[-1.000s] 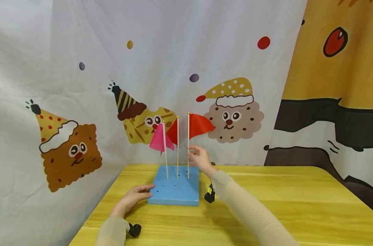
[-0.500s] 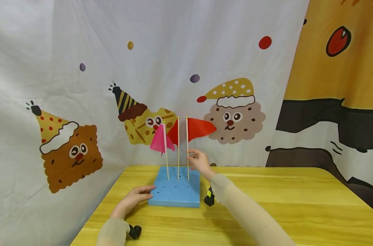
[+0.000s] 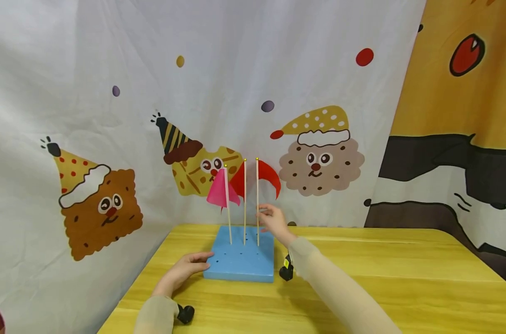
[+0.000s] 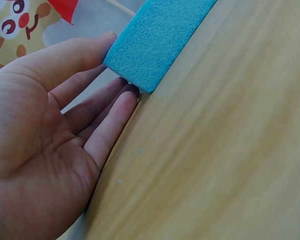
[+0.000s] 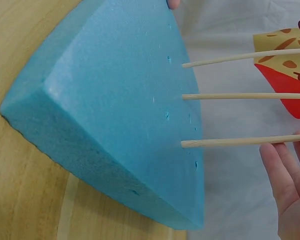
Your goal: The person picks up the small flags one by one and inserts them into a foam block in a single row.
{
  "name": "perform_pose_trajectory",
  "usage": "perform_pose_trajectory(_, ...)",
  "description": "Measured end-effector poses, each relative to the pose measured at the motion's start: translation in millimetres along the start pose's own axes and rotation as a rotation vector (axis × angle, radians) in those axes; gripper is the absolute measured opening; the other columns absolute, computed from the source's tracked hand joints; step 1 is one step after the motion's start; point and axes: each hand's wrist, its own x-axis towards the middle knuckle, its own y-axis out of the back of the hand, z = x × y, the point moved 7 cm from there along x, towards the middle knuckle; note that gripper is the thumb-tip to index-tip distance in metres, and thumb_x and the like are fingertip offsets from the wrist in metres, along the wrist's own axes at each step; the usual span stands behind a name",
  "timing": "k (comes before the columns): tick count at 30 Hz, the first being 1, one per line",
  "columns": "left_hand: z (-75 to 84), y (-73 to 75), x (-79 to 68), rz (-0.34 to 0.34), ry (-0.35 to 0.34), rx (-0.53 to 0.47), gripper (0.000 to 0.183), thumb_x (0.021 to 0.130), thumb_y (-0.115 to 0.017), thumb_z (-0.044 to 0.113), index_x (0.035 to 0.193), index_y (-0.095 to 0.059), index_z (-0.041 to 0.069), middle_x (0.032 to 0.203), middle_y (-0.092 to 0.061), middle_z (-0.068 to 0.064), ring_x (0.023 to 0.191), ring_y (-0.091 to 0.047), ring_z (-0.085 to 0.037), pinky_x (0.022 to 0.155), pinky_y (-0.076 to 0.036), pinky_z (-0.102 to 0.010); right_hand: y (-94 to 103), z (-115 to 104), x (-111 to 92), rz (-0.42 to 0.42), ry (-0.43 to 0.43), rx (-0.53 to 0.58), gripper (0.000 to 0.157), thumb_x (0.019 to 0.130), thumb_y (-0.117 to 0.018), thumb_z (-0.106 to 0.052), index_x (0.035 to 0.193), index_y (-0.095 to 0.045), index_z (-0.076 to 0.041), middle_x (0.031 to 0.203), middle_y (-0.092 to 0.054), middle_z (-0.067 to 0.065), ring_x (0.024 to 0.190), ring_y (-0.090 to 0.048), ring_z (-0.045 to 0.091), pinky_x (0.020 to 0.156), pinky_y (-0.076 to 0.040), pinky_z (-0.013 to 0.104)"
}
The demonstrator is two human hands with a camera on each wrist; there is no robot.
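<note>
On the wooden table lies a blue foam block [image 3: 242, 268] with small holes in its top. Standing in a row in it are a pink flag [image 3: 218, 192], a red flag [image 3: 238, 181] and, at the right, another red flag [image 3: 268, 170] whose cloth droops to a curl. My right hand [image 3: 274, 222] holds this right-hand flag by its thin stick [image 5: 225, 143], about a third of the way up. My left hand [image 3: 182, 271] rests against the block's left side near the front corner. In the left wrist view its fingertips touch the edges of the foam [image 4: 155, 45].
A white cloth backdrop [image 3: 219, 106] with cartoon biscuits hangs right behind the table [image 3: 361, 269]. Black wrist cameras [image 3: 186, 314] are strapped under both sleeves, the right one close beside the block's right edge. Table surface stretches off to the right.
The right-hand flag stands slightly lower than a second ago, its top closer to level with the middle one. Its cloth has sagged from pointing right to hanging down. The left hand stays put.
</note>
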Motion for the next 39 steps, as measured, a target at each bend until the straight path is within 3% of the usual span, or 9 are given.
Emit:
perform_pose_trajectory(9,3.9,0.2,-1.9,-0.003,-0.015,0.017,0.049,0.097,-0.062,0.02,0.141,-0.05,0.002,0.147,-0.042,-0.019,0.135,-0.035,-0.041,0.107,-0.036,-0.051,1.1,-2,1,0.0,-0.028,-0.015,0.025,0.094,-0.062,-0.005,0.118,-0.065,-0.001,0.101,-0.069,0.021,0.08,-0.069,0.028,0.054,-0.058,0.037)
perform_pose_trajectory(13,4.4,-1.4,-1.6,-0.001,-0.021,0.015,0.049,0.096,-0.062,0.02,0.14,-0.051,0.001,0.147,-0.042,-0.02,0.135,-0.036,-0.04,0.107,-0.036,-0.051,2.0,-9,-4,-0.03,-0.025,-0.017,0.027,0.093,-0.064,-0.006,0.118,-0.064,0.002,0.094,-0.07,0.015,0.077,-0.07,0.024,0.058,-0.059,0.043)
perform_pose_trajectory(18,3.8,-0.9,-0.9,0.003,-0.017,0.015,0.049,0.097,-0.062,0.02,0.14,-0.051,0.001,0.147,-0.041,-0.02,0.134,-0.036,-0.041,0.107,-0.035,-0.052,3.7,-21,-15,-0.079,-0.012,-0.013,0.029,0.092,-0.064,-0.005,0.12,-0.062,0.005,0.094,-0.07,0.015,0.082,-0.069,0.032,0.065,-0.057,0.052)
perform_pose_trajectory(24,2.6,0.9,0.3,0.006,-0.008,0.011,0.049,0.096,-0.063,0.021,0.14,-0.052,0.002,0.147,-0.042,-0.02,0.134,-0.036,-0.041,0.107,-0.036,-0.051,13.0,6,-10,-0.099,-0.034,-0.01,0.032,0.094,-0.064,-0.012,0.125,-0.061,0.0,0.108,-0.067,0.02,0.097,-0.064,0.043,0.072,-0.057,0.052)
perform_pose_trajectory(28,1.4,-0.5,0.5,0.0,-0.003,0.005,0.05,0.096,-0.063,0.022,0.14,-0.051,0.003,0.147,-0.042,-0.019,0.134,-0.037,-0.041,0.107,-0.035,-0.052,27.7,20,-10,-0.104,-0.063,-0.022,0.036,0.096,-0.061,-0.011,0.129,-0.058,0.002,0.116,-0.063,0.026,0.099,-0.065,0.042,0.077,-0.054,0.058)
perform_pose_trajectory(34,1.8,-1.8,-0.1,-0.006,-0.01,0.006,0.05,0.096,-0.063,0.022,0.141,-0.051,0.003,0.148,-0.04,-0.019,0.135,-0.034,-0.041,0.108,-0.033,-0.053,64.5,33,-18,-0.086,-0.095,-0.12,0.031,0.096,-0.06,-0.01,0.124,-0.062,0.001,0.118,-0.063,0.027,0.098,-0.065,0.042,0.069,-0.058,0.048)
perform_pose_trajectory(39,2.7,-0.9,-0.9,-0.003,-0.005,0.002,0.049,0.096,-0.063,0.021,0.141,-0.052,0.004,0.148,-0.04,-0.019,0.136,-0.034,-0.04,0.108,-0.033,-0.052,94.8,22,-35,-0.119,-0.089,-0.172,0.03,0.098,-0.056,-0.011,0.124,-0.06,0.003,0.118,-0.063,0.026,0.099,-0.064,0.043,0.072,-0.057,0.049)
